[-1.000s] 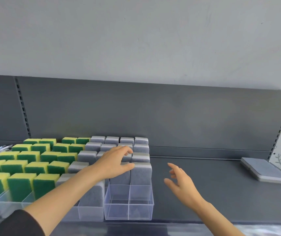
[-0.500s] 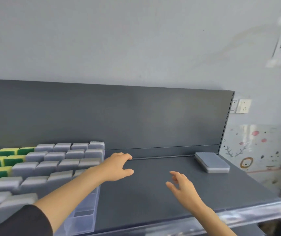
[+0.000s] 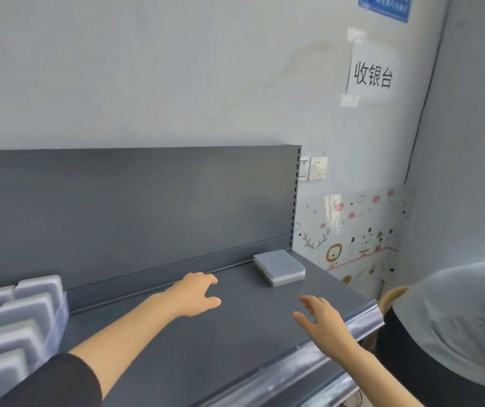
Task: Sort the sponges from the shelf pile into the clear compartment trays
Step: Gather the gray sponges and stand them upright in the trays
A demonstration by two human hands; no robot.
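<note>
Two grey sponges [image 3: 279, 267] lie stacked flat at the far right end of the dark grey shelf [image 3: 176, 348]. My left hand [image 3: 195, 293] hovers over the shelf, fingers relaxed and empty, a short way left of that stack. My right hand [image 3: 320, 320] is spread and empty near the shelf's front edge, below the stack. At the left edge, grey sponges [image 3: 15, 318] stand on end in rows inside a clear compartment tray [image 3: 60, 318].
The shelf's grey back panel [image 3: 132, 207] rises behind. A clear plastic strip [image 3: 353, 345] runs along the shelf's front edge. Another person in a grey top [image 3: 455, 321] stands at the lower right, past the shelf end. A wall socket [image 3: 317, 168] sits beside the back panel.
The view has swung right: the green and yellow sponges have left the frame. My left hand came off the grey sponges in the tray and moved right, towards the flat stack. A person appeared.
</note>
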